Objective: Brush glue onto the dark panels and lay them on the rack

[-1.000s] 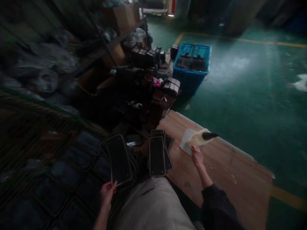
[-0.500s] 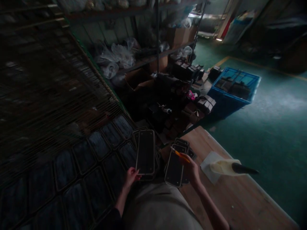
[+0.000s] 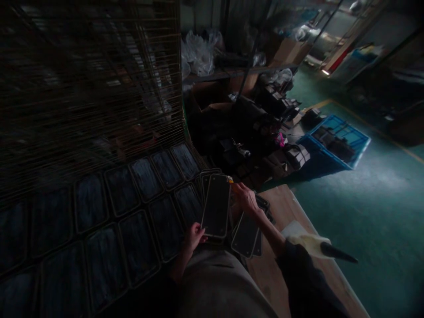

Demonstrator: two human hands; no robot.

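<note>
My left hand [image 3: 194, 236] pinches the lower left corner of a dark rectangular panel [image 3: 216, 205] with a light rim, which lies over a pile of similar panels in front of my lap. At the panel's upper right corner is my right hand [image 3: 245, 197], closed round an orange-handled tool [image 3: 232, 182] whose pale tip touches or nearly touches that corner. Beneath my right forearm, a second pile of panels [image 3: 245, 234] rests at the edge of a wooden board [image 3: 276, 198]. Rows of dark panels [image 3: 135, 238] with streaked faces fill the left side.
A wire rack [image 3: 99, 88] rises behind the rows. On the wooden board sits a pale container with a dark-handled tool [image 3: 338, 252]. Beyond are a blue crate [image 3: 341, 163], boxes and dark items on the floor, and a shelf with plastic bags [image 3: 200, 53].
My right hand with the orange tool has moved left, from the right pile to the upper corner of the panel at my left hand. The view has turned left.
</note>
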